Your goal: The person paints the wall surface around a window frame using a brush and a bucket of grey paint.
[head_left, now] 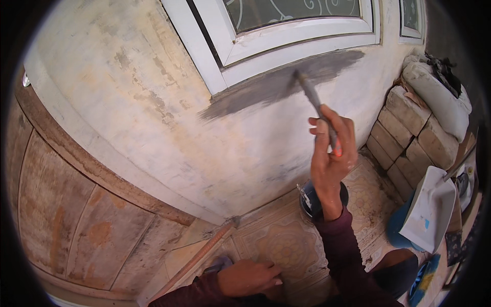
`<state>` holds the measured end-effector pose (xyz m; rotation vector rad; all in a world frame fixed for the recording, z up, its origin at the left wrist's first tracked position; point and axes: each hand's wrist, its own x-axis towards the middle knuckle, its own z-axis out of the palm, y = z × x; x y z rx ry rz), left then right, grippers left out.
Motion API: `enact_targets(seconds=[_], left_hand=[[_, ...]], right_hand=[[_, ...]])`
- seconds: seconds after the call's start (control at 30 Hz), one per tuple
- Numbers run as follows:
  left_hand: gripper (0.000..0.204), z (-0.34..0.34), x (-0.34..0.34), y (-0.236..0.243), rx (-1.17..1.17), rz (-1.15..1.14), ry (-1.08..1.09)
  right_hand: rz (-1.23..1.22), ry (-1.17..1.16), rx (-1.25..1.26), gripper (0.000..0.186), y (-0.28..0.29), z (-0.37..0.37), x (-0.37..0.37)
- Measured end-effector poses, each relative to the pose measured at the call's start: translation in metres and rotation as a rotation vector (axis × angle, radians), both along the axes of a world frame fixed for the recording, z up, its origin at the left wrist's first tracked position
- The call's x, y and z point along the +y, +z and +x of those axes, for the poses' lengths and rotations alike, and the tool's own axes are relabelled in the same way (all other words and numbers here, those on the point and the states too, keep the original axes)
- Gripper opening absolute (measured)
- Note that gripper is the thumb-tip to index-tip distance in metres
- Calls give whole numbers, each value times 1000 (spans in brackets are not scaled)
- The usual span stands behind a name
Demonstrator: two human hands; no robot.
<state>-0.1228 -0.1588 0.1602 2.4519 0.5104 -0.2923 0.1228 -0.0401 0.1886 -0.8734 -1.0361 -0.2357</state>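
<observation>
Currently gripping a brush (310, 92) in R hand (332, 151), w/ thumb & fingers closed round the handle toward its orange-red end, prob. to leave length for reaching up the wall (204, 163) & to keep skin off the grey. Tilted up & left, w/ bristles at the dark grey patch (245, 102) just under the white window frame (302, 36); blurred at the tip, so can't tell touching from just off. Likely angled so for a flat stroke along the frame's lower edge.

Resting low, w/ fingers close together & loosely curled: L hand (248, 278). Can't tell re anything under the palm; prob. parked there for balance.

Set on the tiled floor (286, 250) near the wall's foot, partly behind R wrist: dark bucket (310, 209), apparently for easy dipping. Stacked off to the right, prob. for storage: blocks (393, 125) w/ white sack (437, 91) on top. Nearer: white dustpan (429, 210) overlapping a blue bucket (395, 227), seemingly out of the arm's way.
</observation>
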Motion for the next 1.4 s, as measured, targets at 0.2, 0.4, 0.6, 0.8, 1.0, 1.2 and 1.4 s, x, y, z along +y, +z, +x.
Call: enact_targets(seconds=[0.2, 0.4, 0.6, 0.8, 1.0, 1.2, 1.4], left_hand=[[35, 7, 6, -5, -25, -4, -10], [40, 1, 1, 3, 22, 34, 22], [32, 9, 2, 7, -25, -13, 14], [37, 17, 8, -3, 52, 52, -30], [41, 10, 5, 0, 70, 3, 8], [43, 11, 5, 4, 96, 10, 7], [42, 16, 6, 1, 107, 29, -21]], right_hand=[[96, 454, -324, 42, 9, -80, -14], [3, 395, 175, 23, 7, 12, -2], [-62, 11, 60, 26, -12, 41, -4], [-97, 552, -294, 35, -29, -61, -25], [-93, 596, 298, 23, -35, 6, 7], [-65, 68, 130, 26, -39, 20, -6], [-5, 399, -278, 42, -24, -82, -17]])
